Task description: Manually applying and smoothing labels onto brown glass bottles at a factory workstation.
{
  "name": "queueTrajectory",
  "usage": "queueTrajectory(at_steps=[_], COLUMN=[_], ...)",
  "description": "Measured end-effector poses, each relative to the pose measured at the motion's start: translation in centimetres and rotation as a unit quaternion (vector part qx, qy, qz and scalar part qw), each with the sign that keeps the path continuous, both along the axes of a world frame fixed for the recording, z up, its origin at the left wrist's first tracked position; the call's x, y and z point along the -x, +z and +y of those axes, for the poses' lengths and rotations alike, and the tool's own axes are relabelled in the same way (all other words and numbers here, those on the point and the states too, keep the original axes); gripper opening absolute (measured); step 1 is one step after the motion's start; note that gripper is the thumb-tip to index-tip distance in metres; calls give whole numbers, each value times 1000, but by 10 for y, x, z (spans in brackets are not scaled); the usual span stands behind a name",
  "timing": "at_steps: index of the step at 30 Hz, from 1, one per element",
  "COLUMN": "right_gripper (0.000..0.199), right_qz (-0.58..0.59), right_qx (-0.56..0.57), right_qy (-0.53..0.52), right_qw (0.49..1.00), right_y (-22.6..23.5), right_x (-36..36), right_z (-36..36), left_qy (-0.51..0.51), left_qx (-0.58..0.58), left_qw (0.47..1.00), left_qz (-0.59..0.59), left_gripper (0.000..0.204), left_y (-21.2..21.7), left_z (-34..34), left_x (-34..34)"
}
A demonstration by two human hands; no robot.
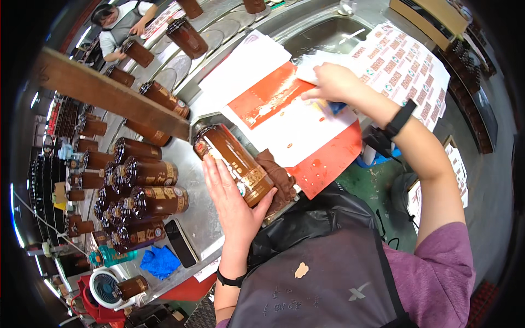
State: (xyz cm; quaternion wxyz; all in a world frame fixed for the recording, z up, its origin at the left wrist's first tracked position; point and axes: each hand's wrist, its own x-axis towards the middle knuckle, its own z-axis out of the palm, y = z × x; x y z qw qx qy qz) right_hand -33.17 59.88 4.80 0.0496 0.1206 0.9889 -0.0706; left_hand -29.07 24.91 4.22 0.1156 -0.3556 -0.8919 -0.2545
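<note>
A brown bottle (228,148) with gold and white markings lies tilted on the work surface in front of me. My left hand (235,205) grips its side, thumb at the lower end and fingers along the glass. Beside the bottle's lower end sits a crumpled brown cloth (276,174). To the right, my right hand (336,83) pinches thin white paper (313,64) above a red-and-white sheet (331,164) with wet drops. Something small and blue (336,108) shows under the right hand; its kind is unclear.
Several brown bottles (156,199) stand at left, near a phone (181,243), a blue cloth (159,262) and a small fan (105,288). A wooden beam (112,95) crosses the upper left. Printed label sheets (402,65) lie beside a metal sink (333,34). Another person (121,30) works far left.
</note>
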Motion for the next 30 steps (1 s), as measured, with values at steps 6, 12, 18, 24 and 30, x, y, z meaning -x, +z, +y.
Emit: queueTrajectory(at_steps=[6,12,18,24,30], right_gripper=[20,25,23,41,37], right_qz=[38,335,524,496,316], right_qx=[-115,-123,-107,-155,-80], right_qy=[-8,-109,-217,-491,-623], right_qw=[993,928,817,699,711], right_y=[-9,77,129,15,-105], right_x=[8,-34,-179,-387,-437], right_z=[29,63,176,296,289], left_qy=[-6,-1,-14,-35,-17], left_qx=[11,21,21,20,32], left_qw=[1000,1000,998,994,994], left_qz=[18,18,64,97,105], left_gripper=[116,116,111,104,106], left_y=[1,0,-2,-7,-8], left_z=[1,0,-3,5,2], left_x=[1,-1,2,3,-1])
